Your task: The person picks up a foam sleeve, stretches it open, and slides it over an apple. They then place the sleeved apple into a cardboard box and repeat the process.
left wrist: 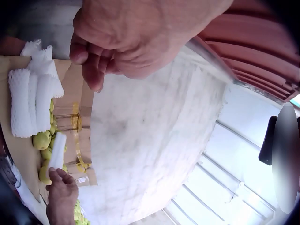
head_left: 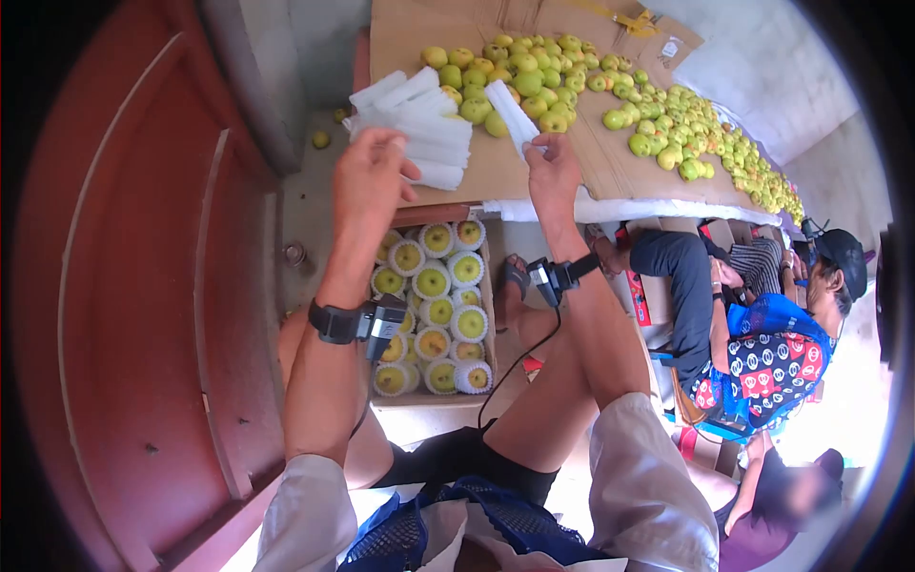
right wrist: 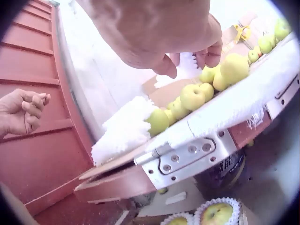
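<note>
Right hand (head_left: 553,176) pinches foam sleeve (head_left: 508,107), left hand (head_left: 367,181) curled empty

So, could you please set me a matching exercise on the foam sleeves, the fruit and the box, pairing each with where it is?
1 single sleeve
2 sleeve pile
3 loose fruit
4 box

A below the table edge, filled with wrapped fruit
B spread across the cardboard
C held in the right hand
D lying at the cardboard's left edge

Pairs: 1-C, 2-D, 3-B, 4-A.
</note>
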Tool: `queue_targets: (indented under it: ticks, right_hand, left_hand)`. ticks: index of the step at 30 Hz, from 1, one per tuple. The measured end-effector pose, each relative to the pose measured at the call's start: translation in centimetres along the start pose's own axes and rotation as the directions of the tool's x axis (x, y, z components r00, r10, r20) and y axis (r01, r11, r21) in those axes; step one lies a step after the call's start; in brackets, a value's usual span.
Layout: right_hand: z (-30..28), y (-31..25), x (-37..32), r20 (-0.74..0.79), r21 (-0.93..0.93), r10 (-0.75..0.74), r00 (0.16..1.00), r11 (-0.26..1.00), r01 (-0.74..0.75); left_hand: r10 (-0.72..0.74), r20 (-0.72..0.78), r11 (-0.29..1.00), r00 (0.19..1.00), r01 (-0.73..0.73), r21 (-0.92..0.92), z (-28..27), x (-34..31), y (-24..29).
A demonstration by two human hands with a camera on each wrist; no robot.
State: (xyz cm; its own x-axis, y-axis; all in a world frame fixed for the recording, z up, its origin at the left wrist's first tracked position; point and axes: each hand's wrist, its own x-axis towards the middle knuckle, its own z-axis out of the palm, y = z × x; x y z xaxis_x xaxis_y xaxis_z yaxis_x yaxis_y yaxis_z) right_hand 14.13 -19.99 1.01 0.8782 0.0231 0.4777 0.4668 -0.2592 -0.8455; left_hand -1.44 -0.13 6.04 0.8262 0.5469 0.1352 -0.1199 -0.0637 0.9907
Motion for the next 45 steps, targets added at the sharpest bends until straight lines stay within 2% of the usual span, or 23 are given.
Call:
queue_targets:
  ticks: [2, 5, 6, 9, 10, 13, 16, 19, 22, 24, 25, 26, 29, 32, 35, 38, 43, 45]
  right_hand:
    - [0.6, -2.6, -0.8, 0.071, 0.115, 0.014, 0.997, 0.993, -0.023]
    - [2.1, -6.0, -2.9, 0.191, 0.304, -0.009, 0.981, 0.951, -0.051]
    - [2.4, -7.1, -3.6, 0.227, 0.366, -0.028, 0.973, 0.929, -0.059]
    - [3.1, -9.2, -5.7, 0.321, 0.405, -0.036, 0.946, 0.909, -0.103]
    - [2.9, -9.7, -6.2, 0.376, 0.415, -0.024, 0.926, 0.898, -0.145]
    - [2.6, -11.1, -7.6, 0.396, 0.461, 0.054, 0.917, 0.852, -0.25]
    - [2.1, -9.9, -7.5, 0.494, 0.519, 0.245, 0.834, 0.687, -0.509]
    - [1.5, -9.3, -7.5, 0.563, 0.573, 0.256, 0.786, 0.564, -0.594]
    - [1.0, -8.1, -7.5, 0.56, 0.48, 0.195, 0.805, 0.716, -0.507]
    - [1.1, -7.7, -7.6, 0.406, 0.388, 0.03, 0.913, 0.9, -0.202]
    - [1.1, -7.5, -7.5, 0.335, 0.309, -0.072, 0.94, 0.95, -0.038]
    - [0.8, -8.2, -7.5, 0.317, 0.417, -0.085, 0.945, 0.907, -0.058]
    - [-0.3, -7.6, -6.5, 0.437, 0.454, 0.068, 0.897, 0.844, -0.285]
    - [-1.7, -7.4, -6.4, 0.447, 0.477, 0.136, 0.884, 0.799, -0.365]
    - [-3.2, -6.4, -5.9, 0.579, 0.505, 0.179, 0.795, 0.687, -0.522]
    - [-3.7, -5.5, -5.6, 0.598, 0.572, 0.165, 0.784, 0.598, -0.562]
    - [-3.6, -5.1, -5.3, 0.532, 0.563, 0.216, 0.819, 0.632, -0.533]
    - [-3.7, -5.2, -5.1, 0.508, 0.56, 0.235, 0.828, 0.64, -0.526]
  left_hand:
    - [-0.006, 0.095, 1.0, 0.995, 0.008, -0.015, 0.2, 0.3, -0.8]
    - [0.08, 0.107, 0.994, 0.991, -0.071, -0.087, 1.3, -0.3, -0.6]
    - [0.096, 0.09, 0.995, 0.991, -0.093, -0.038, 1.5, -0.1, -0.5]
    - [0.14, 0.071, 0.974, 0.988, -0.125, -0.19, 1.8, -0.4, 0.1]
    - [0.166, 0.06, 0.975, 0.984, -0.155, -0.162, 1.5, 0.0, 0.0]
    - [0.132, 0.063, 0.956, 0.989, -0.11, -0.271, 0.9, 0.1, -0.3]
    - [0.104, 0.103, 0.963, 0.989, -0.075, -0.258, 0.8, -0.3, 0.0]
    - [0.08, 0.118, 0.962, 0.99, -0.046, -0.27, 1.0, -0.9, 0.5]
    - [0.041, 0.121, 0.99, 0.992, -0.024, -0.139, 0.8, -0.5, -0.8]
    - [0.021, 0.141, 0.998, 0.99, -0.012, -0.064, 0.9, -1.0, -0.6]
    - [0.014, 0.154, 1.0, 0.988, -0.01, -0.028, 1.2, -1.2, -0.5]
    - [0.001, 0.183, 0.999, 0.983, 0.006, -0.035, 1.6, -1.5, -0.5]
    - [-0.046, 0.256, 0.995, 0.966, 0.066, -0.07, 2.6, -2.1, -0.3]
    - [-0.101, 0.305, 0.974, 0.947, 0.158, -0.165, 3.1, -2.4, -0.3]
    - [-0.121, 0.344, 0.938, 0.931, 0.221, -0.267, 3.3, -2.4, -0.1]
    - [-0.156, 0.369, 0.927, 0.916, 0.265, -0.266, 3.8, -2.1, -0.2]
    - [-0.146, 0.381, 0.935, 0.913, 0.254, -0.249, 4.9, -1.8, -0.4]
    - [-0.177, 0.38, 0.96, 0.908, 0.244, -0.136, 4.3, -1.1, -1.1]
